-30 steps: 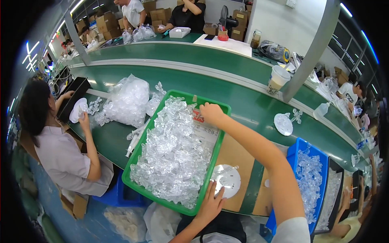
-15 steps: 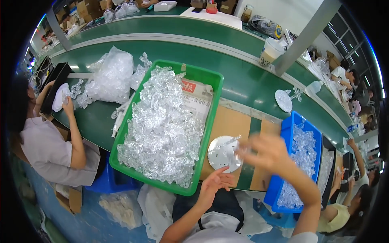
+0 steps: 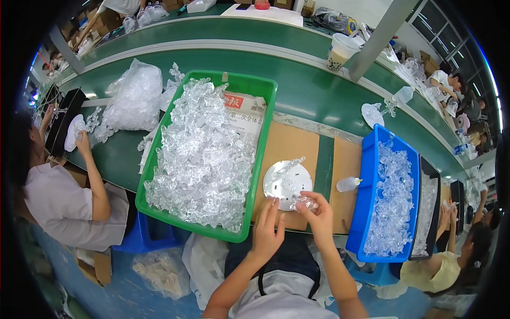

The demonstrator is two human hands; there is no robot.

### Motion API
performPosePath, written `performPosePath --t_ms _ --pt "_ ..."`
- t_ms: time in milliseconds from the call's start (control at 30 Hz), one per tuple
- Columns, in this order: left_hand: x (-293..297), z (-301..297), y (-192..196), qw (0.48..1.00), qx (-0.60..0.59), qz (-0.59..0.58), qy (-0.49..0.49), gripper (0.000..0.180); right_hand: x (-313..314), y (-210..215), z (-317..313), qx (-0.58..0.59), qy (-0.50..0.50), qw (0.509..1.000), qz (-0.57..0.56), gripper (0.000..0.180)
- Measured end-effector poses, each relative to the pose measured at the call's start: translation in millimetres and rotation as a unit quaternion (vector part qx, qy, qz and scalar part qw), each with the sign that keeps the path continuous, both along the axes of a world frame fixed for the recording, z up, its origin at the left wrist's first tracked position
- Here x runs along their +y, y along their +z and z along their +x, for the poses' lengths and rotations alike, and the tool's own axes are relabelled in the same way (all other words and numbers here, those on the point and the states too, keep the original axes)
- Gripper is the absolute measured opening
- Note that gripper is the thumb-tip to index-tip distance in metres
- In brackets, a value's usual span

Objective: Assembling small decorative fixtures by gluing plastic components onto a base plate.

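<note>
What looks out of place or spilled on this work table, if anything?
Little stands out. A few clear plastic pieces lie loose on the green belt beside the plastic bag, outside the green bin. The right hand holds a clear piece at the white disc; the left hand rests at its edge.

Both hands at the near edge of the cardboard-topped counter (image 3: 289,143): left hand (image 3: 267,231) touches a white round disc (image 3: 287,184); right hand (image 3: 317,212) pinches a clear plastic piece (image 3: 304,202). Green bin (image 3: 254,87) left, blue bin (image 3: 372,159) right.
</note>
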State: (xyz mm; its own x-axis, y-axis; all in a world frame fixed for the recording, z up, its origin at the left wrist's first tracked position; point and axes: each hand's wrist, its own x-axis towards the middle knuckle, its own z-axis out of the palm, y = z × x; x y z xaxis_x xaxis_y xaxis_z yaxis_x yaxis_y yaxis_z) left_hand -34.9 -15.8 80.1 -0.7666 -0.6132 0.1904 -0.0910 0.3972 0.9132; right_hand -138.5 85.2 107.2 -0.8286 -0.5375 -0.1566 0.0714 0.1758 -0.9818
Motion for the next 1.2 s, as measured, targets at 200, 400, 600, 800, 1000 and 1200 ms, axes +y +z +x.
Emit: performPosePath --t_ms 200,400,600,800,1000,1200 --pt "-1 6 -33 0.965 -0.079 -0.245 -0.048 0.047 -1 -17 -18 -0.259 -0.068 0.955 -0.128 0.027" --pt "18 2 -34 0.958 -0.090 -0.266 -0.051 0.045 -15 -18 -18 -0.084 -0.040 0.995 -0.036 0.026" --pt "16 3 -39 0.959 -0.074 -0.269 -0.052 0.041 -35 -1 -10 0.132 0.027 0.975 0.176 0.030" --pt "15 2 -38 0.964 -0.051 -0.257 -0.048 0.037 -39 0 -7 0.290 0.048 0.930 0.221 0.023" --pt "16 3 -39 0.960 -0.068 -0.267 -0.052 0.046 -38 -3 -15 0.370 0.044 0.895 0.246 0.026" --pt "16 3 -41 0.959 -0.065 -0.269 -0.054 0.046 -37 -7 -17 0.268 0.024 0.937 0.221 0.027"
